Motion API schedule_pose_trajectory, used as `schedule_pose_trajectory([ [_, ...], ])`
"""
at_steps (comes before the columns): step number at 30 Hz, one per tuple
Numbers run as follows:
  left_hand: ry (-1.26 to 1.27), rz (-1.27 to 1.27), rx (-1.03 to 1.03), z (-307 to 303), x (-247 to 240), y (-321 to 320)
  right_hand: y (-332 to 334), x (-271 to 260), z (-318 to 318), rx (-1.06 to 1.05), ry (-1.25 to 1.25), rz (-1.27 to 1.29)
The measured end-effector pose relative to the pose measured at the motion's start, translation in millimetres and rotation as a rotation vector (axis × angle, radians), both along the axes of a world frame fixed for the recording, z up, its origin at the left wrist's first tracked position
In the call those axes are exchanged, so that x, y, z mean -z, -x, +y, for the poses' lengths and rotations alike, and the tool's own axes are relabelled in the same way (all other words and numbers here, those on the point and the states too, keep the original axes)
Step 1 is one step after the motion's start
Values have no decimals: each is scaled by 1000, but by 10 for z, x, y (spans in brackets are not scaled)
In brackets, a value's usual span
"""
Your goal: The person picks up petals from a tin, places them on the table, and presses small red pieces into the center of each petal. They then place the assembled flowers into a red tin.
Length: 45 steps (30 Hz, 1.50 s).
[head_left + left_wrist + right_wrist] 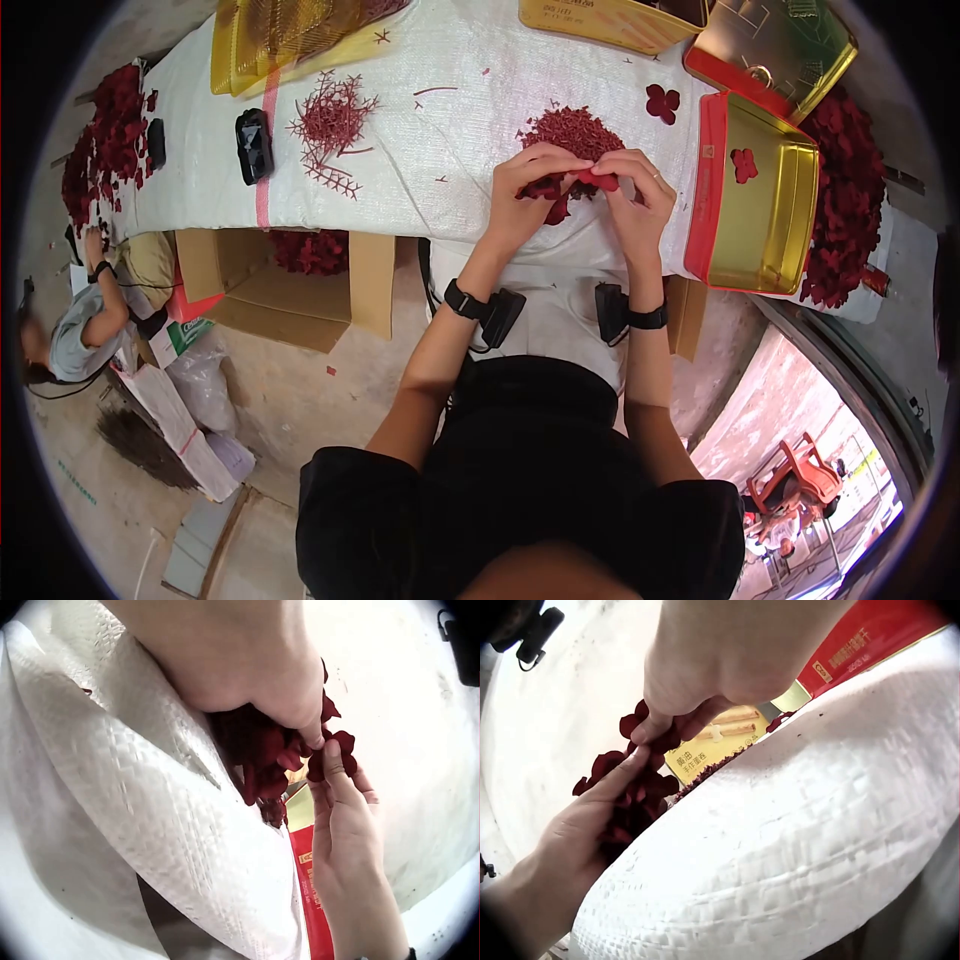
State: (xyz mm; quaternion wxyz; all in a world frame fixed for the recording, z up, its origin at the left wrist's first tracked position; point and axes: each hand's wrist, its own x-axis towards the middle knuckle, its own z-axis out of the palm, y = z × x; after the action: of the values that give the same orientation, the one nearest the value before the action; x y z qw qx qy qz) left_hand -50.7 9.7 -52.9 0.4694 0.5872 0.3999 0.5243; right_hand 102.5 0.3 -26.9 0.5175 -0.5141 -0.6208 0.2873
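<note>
Both hands meet over the front of the white woven sheet, fingertips close together. My left hand (521, 190) holds a loose bunch of dark red flower-shaped petal pieces (635, 806), which hang below its fingers in the right wrist view. With thumb and fingers my right hand (641, 200) pinches a red petal piece (343, 752), close by the left fingertips. Just beyond the hands lies a heap of small red stem bits (572, 132). The left palm is hidden in the head view.
A red and gold tin (706, 190) with one petal piece inside stands at the right, beside a large petal heap (846, 200). Branched red stems (333, 120) and a black device (254, 147) lie to the left. Below is an open cardboard box (285, 310). Another person (80, 325) works at far left.
</note>
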Motion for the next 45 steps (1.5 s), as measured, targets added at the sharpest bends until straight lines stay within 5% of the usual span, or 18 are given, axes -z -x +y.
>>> schedule_pose_trajectory([
  [15,15,12,9,-19,-18,21,70,94,-39,101,-211,-58],
  [45,13,-40,-17,-13,8,8,82,75,-5,66,-155,-147],
])
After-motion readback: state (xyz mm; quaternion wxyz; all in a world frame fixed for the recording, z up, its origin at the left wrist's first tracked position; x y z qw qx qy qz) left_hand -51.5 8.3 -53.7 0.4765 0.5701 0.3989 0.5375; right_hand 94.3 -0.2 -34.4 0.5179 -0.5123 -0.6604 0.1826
